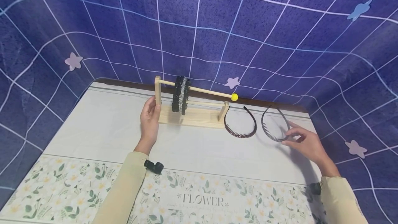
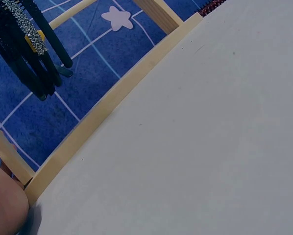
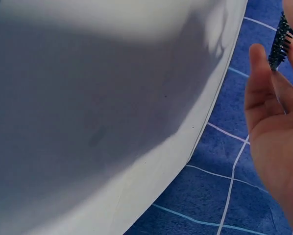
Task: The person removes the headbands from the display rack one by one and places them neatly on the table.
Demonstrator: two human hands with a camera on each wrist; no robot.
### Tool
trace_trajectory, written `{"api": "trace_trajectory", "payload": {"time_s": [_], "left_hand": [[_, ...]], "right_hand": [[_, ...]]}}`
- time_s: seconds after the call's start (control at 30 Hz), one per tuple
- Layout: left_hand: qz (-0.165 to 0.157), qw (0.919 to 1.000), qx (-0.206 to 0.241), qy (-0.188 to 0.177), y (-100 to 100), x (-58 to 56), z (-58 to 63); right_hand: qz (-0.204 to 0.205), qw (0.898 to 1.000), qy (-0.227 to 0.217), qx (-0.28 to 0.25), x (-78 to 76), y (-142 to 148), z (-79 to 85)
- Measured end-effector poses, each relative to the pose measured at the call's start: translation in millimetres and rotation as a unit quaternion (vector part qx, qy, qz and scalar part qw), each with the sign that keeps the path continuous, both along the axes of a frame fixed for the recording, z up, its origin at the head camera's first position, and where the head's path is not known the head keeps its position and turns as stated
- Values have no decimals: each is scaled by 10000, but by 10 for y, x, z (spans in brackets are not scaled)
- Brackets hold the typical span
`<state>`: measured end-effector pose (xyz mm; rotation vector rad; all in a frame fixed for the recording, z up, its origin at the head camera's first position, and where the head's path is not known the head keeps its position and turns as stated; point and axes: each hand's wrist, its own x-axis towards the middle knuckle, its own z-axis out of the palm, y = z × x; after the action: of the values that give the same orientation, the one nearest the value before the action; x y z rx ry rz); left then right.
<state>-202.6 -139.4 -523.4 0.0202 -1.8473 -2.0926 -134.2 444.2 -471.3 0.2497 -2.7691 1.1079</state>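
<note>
My left hand (image 1: 149,118) grips the left post of a wooden rack (image 1: 202,117), thumb in front and fingers partly hidden behind it. From that post a rod (image 1: 209,90) with a yellow ball at its tip runs right, its tip apart from the shorter right post. Several headbands (image 1: 181,96), black with a silvery sparkling one among them, hang together on the rod. At the right, my right hand (image 1: 308,144) pinches one side of a dark toothed headband (image 1: 265,129). In the right wrist view, that headband (image 3: 280,44) glitters between thumb and fingers.
A dark reddish-brown toothed headband (image 1: 239,135) lies by the right end of the rack. The white table cover (image 1: 102,123) has a floral strip in front. A blue cloth (image 1: 130,27) with grid lines and stars hangs behind and at both sides.
</note>
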Motion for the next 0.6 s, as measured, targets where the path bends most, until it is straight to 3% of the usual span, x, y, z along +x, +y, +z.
{"api": "trace_trajectory", "payload": {"time_s": [0.23,0.6], "left_hand": [[0,10000,23,-56,3,-3,13],[0,10000,0,-39,4,-3,14]], "right_hand": [[26,9987,-231,447,-44,48,-36],[-94,9967,-592,549,-72,36,-116]]}}
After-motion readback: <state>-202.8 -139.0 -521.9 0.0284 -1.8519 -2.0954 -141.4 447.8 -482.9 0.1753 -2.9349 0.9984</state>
